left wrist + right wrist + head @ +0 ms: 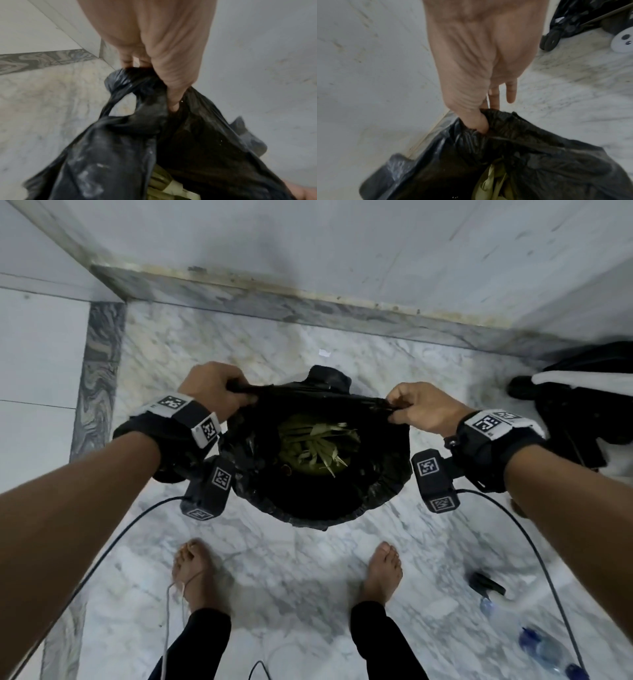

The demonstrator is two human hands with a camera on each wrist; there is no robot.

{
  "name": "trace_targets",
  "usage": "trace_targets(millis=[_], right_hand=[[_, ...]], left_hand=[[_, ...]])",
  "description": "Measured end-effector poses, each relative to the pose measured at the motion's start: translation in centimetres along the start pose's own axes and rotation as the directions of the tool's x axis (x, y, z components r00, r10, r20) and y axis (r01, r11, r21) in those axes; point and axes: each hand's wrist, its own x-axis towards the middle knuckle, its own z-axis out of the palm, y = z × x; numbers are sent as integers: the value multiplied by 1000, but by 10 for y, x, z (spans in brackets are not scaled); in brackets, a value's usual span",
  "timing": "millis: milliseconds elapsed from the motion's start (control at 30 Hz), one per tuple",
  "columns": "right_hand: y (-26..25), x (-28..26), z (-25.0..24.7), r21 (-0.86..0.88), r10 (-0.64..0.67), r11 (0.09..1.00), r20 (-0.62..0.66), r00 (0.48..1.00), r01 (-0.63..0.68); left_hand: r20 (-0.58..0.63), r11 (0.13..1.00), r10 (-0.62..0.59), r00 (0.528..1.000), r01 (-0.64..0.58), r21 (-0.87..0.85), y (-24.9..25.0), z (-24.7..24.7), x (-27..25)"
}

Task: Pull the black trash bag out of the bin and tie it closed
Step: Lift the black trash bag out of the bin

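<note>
Marble floor point(274, 559), wall corner. Bag point(260, 474) upright between bare feet, mouth open, leaves point(317, 448) inside; bin unseen. Left hand point(209, 386) fisted on rim, right hand point(416, 407) pinching opposite rim. Gather both edges centre, squeeze air out, cross, knot tight.

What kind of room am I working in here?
Probably a corner of a home, perhaps a hallway or utility area: marble floor with a grey border meeting plain walls, bare feet, and a folded stroller parked nearby.
</note>
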Motion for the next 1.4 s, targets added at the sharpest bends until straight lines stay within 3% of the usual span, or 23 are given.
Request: trace_targets(millis=[67, 133, 200, 267, 300, 367, 433, 467, 500, 567, 633, 700, 767, 833, 900, 1033, 1100, 1167, 1233, 1400], right_hand=[[6, -5, -3, -56, -3, 998, -178, 984, -7], [13, -11, -2, -5, 11, 1000, -380, 925, -14], [18, -20, 6, 260, 116, 965, -378, 919, -15], [25, -29, 15, 547, 301, 831, -287, 910, -102], [30, -32, 22, 673, 410, 725, -250, 877, -147], [43, -44, 38, 824, 549, 535, -174, 818, -184], [60, -56, 62, 810, 553, 521, -81, 829, -269], [63, -63, 76, 763, 528, 537, 27, 849, -359], [67, -68, 90, 718, 491, 550, 135, 861, -427], [67, -78, 112, 751, 410, 482, 261, 874, -451], [69, -82, 129, 853, 399, 339, 252, 882, -397], [71, -89, 138, 884, 405, 340, 172, 898, -322], [78, -96, 144, 899, 425, 338, 118, 898, -278], [85, -100, 148, 911, 478, 320, 83, 875, -261], [84, -107, 151, 928, 508, 284, 66, 859, -239], [71, -116, 153, 960, 560, 156, 109, 821, -234], [60, -123, 157, 956, 526, 98, 187, 829, -278], [50, -130, 164, 929, 440, 141, 250, 862, -342], [43, -133, 171, 891, 370, 261, 263, 891, -372], [35, -134, 177, 683, 409, 588, 212, 887, -434]], left_hand=[[-129, 999, -34, 991, 35, 7, -5, -5, -3], [-226, 998, -60, 972, 64, 11, -9, -4, -10], [-260, 994, -99, 960, 86, -61, -12, 3, -24], [-232, 950, -224, 947, 158, -270, -15, 14, -40], [-175, 875, -334, 926, 235, -423, -17, 21, -48], [39, 584, -542, 839, 410, -701, -24, 38, -65], [337, 238, -590, 734, 557, -796, -29, 55, -83], [448, 140, -543, 710, 603, -786, -30, 65, -93], [525, 107, -482, 701, 642, -759, -32, 75, -102], [575, 128, -449, 684, 686, -716, -33, 96, -115], [543, 116, -484, 686, 665, -737, -31, 109, -122], [486, 99, -524, 700, 617, -781, -30, 113, -126], [431, 165, -553, 713, 601, -782, -29, 113, -132], [377, 225, -586, 718, 591, -775, -28, 113, -139], [355, 231, -610, 708, 588, -775, -27, 111, -143], [403, 176, -609, 684, 611, -771, -22, 109, -149], [449, 187, -580, 680, 647, -740, -16, 109, -154], [503, 284, -525, 686, 698, -657, -6, 111, -161], [514, 372, -505, 694, 712, -596, 0, 117, -165], [458, 527, -523, 719, 695, -489, 0, 123, -160]])
